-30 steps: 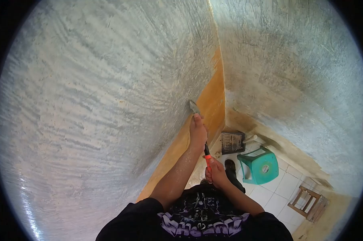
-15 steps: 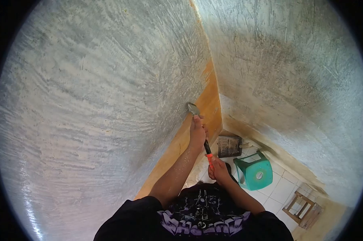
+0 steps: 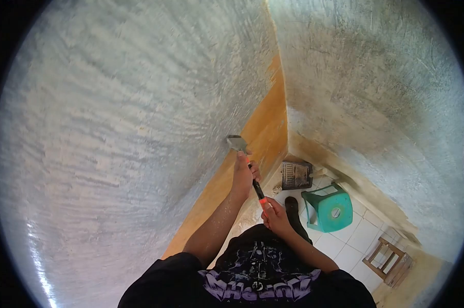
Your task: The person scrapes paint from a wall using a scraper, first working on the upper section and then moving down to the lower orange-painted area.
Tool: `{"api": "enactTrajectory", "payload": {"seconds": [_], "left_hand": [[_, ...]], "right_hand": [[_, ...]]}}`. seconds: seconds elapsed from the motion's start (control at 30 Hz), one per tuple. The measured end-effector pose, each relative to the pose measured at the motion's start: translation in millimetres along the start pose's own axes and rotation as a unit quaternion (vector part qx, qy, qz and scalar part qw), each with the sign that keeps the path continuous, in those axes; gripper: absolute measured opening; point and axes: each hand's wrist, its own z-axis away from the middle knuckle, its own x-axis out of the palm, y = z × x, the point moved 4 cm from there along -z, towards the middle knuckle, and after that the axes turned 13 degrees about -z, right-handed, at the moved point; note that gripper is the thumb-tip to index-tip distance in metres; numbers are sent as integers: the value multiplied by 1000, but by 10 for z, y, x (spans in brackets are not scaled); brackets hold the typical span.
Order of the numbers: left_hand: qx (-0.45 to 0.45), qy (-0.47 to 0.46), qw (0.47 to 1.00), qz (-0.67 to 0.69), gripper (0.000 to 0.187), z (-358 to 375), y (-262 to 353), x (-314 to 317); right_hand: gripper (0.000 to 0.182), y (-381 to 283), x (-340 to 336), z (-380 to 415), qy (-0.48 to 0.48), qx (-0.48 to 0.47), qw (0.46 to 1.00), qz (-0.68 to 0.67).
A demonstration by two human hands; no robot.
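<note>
Both of my hands grip one long-handled scraper (image 3: pixel 257 188) with a black and orange handle. My left hand (image 3: pixel 245 170) is wrapped round the handle close behind the flat metal blade. Lower down, my right hand (image 3: pixel 277 217) closes on the orange end. The blade lies against the left wall (image 3: pixel 114 133), at the border between its rough grey-white surface and a smooth orange-yellow band (image 3: pixel 265 120). Whitish specks dot my left forearm.
A second rough wall (image 3: pixel 355 87) meets the first at a corner. On the white-tiled floor (image 3: pixel 347 254) stand a green plastic stool (image 3: pixel 330 214), a dark slotted tray (image 3: pixel 296 175) and a small wooden stool (image 3: pixel 387 261). My dark shoe (image 3: pixel 291 205) shows beside the green stool.
The scraper blade has shifted left along the wall, and its flat face is turned more towards me. Both hands moved with it, and the whole view has shifted slightly.
</note>
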Motion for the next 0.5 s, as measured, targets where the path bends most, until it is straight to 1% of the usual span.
{"api": "enactTrajectory", "payload": {"seconds": [0.07, 0.17, 0.3, 0.4, 0.5], "left_hand": [[7, -2, 1000, -19, 47, -36, -12, -14], [15, -22, 999, -17, 46, -49, -13, -25], [2, -10, 1000, -19, 45, -35, 23, 1], [4, -10, 1000, -13, 45, -51, 21, -29], [12, -13, 1000, -14, 45, -16, 36, -8]], "right_hand": [[47, 80, 11, -43, 24, -21, 999, -4], [46, 173, -33, -122, 10, -21, 1000, 14], [49, 32, 122, 33, 35, -23, 999, -10], [48, 80, 105, 0, 44, -19, 998, -33], [48, 28, 122, 43, 28, -13, 999, -42]]}}
